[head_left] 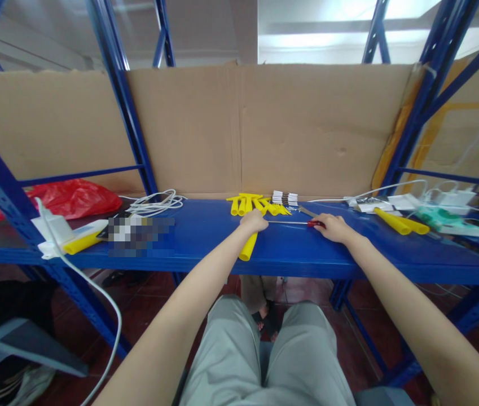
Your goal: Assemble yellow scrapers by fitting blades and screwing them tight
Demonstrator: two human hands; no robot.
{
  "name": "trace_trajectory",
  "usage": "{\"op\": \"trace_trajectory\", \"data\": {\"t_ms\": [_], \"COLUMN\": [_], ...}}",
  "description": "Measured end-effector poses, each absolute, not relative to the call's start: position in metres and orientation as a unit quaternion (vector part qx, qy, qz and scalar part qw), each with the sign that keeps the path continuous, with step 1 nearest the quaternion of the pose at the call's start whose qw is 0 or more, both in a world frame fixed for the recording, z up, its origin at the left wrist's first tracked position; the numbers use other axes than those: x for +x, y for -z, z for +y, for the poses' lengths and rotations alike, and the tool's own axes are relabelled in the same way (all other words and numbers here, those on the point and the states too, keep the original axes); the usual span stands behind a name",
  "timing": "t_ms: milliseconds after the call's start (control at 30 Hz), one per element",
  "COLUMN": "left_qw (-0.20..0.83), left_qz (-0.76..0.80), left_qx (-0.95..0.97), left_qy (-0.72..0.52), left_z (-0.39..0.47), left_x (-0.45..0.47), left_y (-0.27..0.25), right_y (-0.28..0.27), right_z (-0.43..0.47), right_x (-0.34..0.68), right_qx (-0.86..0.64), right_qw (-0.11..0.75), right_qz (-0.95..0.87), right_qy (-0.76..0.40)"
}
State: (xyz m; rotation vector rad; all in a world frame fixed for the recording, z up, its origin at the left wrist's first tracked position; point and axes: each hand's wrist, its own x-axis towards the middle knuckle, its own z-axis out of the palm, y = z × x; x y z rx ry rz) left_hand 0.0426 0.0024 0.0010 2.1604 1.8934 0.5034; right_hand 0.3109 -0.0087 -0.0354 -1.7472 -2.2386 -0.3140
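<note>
My left hand is closed around a yellow tapered tube, whose wide end points down toward me. My right hand grips the dark red handle of a screwdriver. Its thin metal shaft runs left across the blue bench, and its tip meets or passes behind my left hand; I cannot tell which. Just beyond my left hand lie several more yellow tubes in a loose row. Next to them are small white-and-dark pieces and a flat blade-like item, close to my right hand.
Blue rack posts frame the bench, and a cardboard sheet closes its back. To the left are a red plastic bag, coiled white cable and a yellow tube. More yellow tubes and cables lie right.
</note>
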Motion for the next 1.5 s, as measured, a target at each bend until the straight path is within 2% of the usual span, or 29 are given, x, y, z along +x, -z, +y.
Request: {"op": "trace_trajectory", "data": {"t_ms": [133, 233, 533, 733, 933, 1133, 1300, 1500], "left_qw": [0.140, 0.165, 0.110, 0.164, 0.259, 0.294, 0.305, 0.289], "left_qz": [0.636, 0.616, 0.602, 0.594, 0.575, 0.541, 0.524, 0.519], "left_qx": [0.748, 0.757, 0.767, 0.743, 0.717, 0.723, 0.727, 0.733], "left_qy": [-0.127, -0.140, -0.192, -0.261, -0.298, -0.313, -0.322, -0.331], "left_z": [0.000, 0.000, 0.011, 0.017, 0.016, 0.012, 0.015, 0.016], "left_x": [0.040, 0.034, 0.008, -0.001, -0.007, -0.008, -0.009, -0.011], "left_y": [-0.008, -0.012, 0.001, 0.014, 0.024, 0.027, 0.032, 0.036], "right_y": [0.035, 0.035, 0.031, 0.018, 0.016, 0.019, 0.025, 0.028], "right_z": [-0.010, -0.010, 0.016, 0.058, 0.082, 0.096, 0.102, 0.092], "right_x": [0.310, 0.308, 0.300, 0.281, 0.264, 0.262, 0.258, 0.255], "right_qx": [-0.608, -0.611, -0.632, -0.610, -0.623, -0.643, -0.661, -0.678], "right_qw": [0.136, 0.138, 0.171, 0.103, 0.083, 0.041, 0.054, 0.100], "right_qz": [-0.775, -0.773, -0.752, -0.786, -0.777, -0.764, -0.748, -0.727], "right_qy": [0.108, 0.103, 0.076, -0.016, -0.031, -0.031, -0.027, 0.031]}}
